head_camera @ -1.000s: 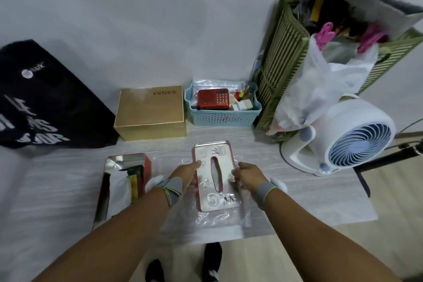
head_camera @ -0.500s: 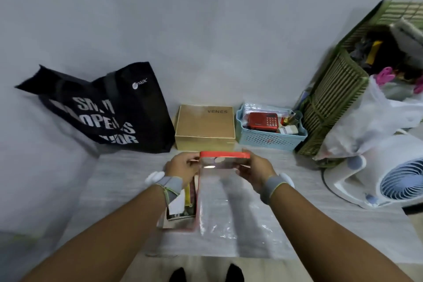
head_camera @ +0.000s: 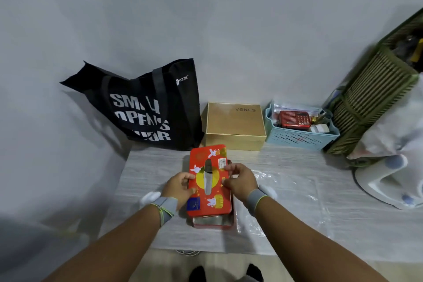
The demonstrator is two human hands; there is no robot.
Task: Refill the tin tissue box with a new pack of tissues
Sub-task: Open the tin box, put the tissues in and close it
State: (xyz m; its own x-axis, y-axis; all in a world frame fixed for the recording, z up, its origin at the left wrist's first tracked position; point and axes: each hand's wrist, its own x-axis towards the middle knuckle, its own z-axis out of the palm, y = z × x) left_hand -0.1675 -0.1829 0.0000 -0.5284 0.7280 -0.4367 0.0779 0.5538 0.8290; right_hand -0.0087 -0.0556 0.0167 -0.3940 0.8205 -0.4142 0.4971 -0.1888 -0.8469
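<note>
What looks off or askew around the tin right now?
The red lid, held by the left hand and right hand, is not seated: the tin base sticks out beneath its near edge. Loose clear plastic wrap lies crumpled on the table to the right.

Head-worn wide view, forward and down, near over table [head_camera: 297, 162] toward wall [head_camera: 229, 29].
</note>
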